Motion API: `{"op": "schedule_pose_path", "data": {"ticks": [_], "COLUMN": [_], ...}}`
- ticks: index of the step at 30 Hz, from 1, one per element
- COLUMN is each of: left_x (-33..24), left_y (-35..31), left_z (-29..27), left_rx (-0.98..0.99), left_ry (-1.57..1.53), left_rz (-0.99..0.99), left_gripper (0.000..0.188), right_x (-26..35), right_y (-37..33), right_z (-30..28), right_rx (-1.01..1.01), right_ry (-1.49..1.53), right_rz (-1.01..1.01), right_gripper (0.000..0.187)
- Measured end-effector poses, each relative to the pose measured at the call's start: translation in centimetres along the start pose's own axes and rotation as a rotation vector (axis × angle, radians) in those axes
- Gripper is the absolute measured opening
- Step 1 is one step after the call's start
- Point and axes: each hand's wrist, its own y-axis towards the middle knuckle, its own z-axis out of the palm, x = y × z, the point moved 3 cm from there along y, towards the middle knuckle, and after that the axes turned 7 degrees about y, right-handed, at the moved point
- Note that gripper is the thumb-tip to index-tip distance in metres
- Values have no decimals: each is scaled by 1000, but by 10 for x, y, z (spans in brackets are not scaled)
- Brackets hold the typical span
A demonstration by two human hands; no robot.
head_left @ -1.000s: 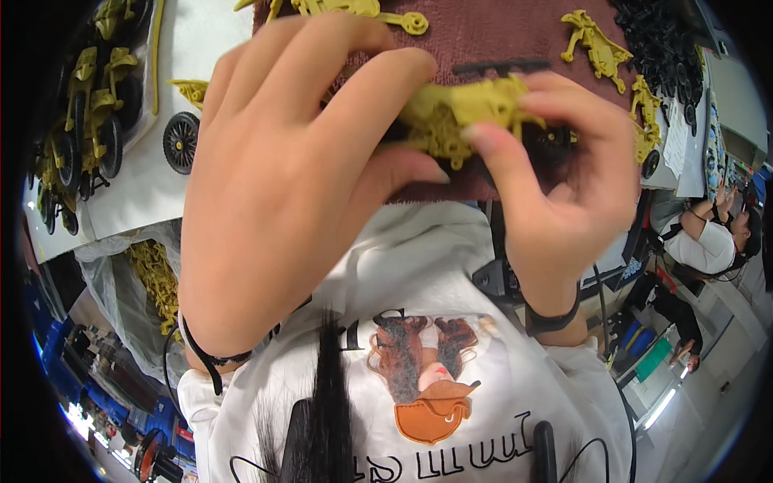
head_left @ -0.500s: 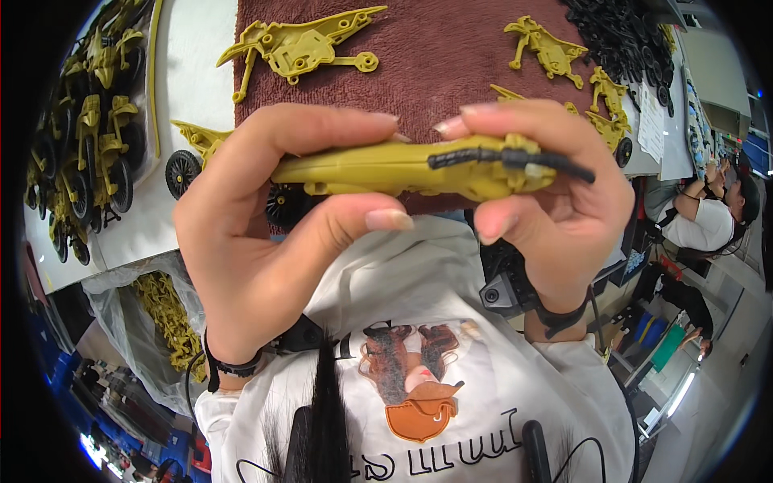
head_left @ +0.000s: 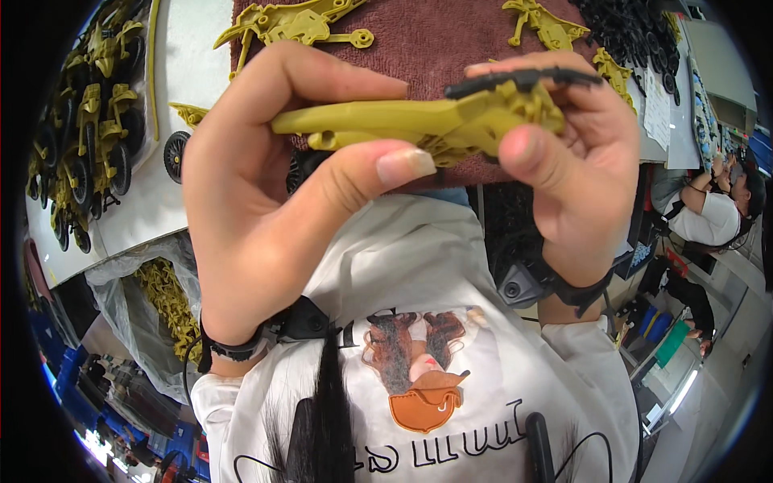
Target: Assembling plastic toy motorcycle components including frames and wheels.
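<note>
Between my two hands is a yellow plastic toy motorcycle body (head_left: 386,121), held lengthwise above the cloth. Its tail end lies in my left hand (head_left: 266,177), with the thumb along the near side and the fingers behind. My right hand (head_left: 584,161) grips the front end, thumb on the near side. A black handlebar (head_left: 515,80) sits across the top of that front end. Part of a black wheel shows behind my left thumb; whether it joins the held body I cannot tell.
A brown towel (head_left: 435,48) bears loose yellow body halves (head_left: 302,22). Finished-looking yellow toy motorcycles (head_left: 97,121) crowd the left. Black parts (head_left: 624,36) are heaped at the far right. A clear bag of yellow parts (head_left: 165,302) stands below the table's left edge. A person (head_left: 717,201) sits at right.
Both hands have lifted the toy motorcycle body slightly farther away and rolled it, so more of its near side shows and the handlebar now lies along the upper edge.
</note>
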Motion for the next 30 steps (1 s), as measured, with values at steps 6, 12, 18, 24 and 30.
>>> {"op": "schedule_pose_path", "data": {"ticks": [6, 12, 18, 24, 30], "left_x": [7, 8, -13, -23, -54], "left_y": [6, 0, -2, -3, 3], "left_z": [-2, -7, -21, -97, -213], "left_rx": [-98, 143, 73, -389, -862], "left_ry": [-126, -70, -281, 5, 529], "left_rz": [-91, -67, -296, 108, 393], "left_gripper": [68, 71, 44, 49, 54], "right_x": [-20, -26, -9, 6, 5], "right_y": [9, 10, 5, 5, 4], "right_z": [-4, -5, 19, 27, 6], "right_rx": [-27, -50, 50, 99, 133], "right_ry": [426, 564, 371, 161, 97], "right_rz": [186, 263, 69, -148, -45], "right_gripper": [45, 40, 46, 55, 31]}}
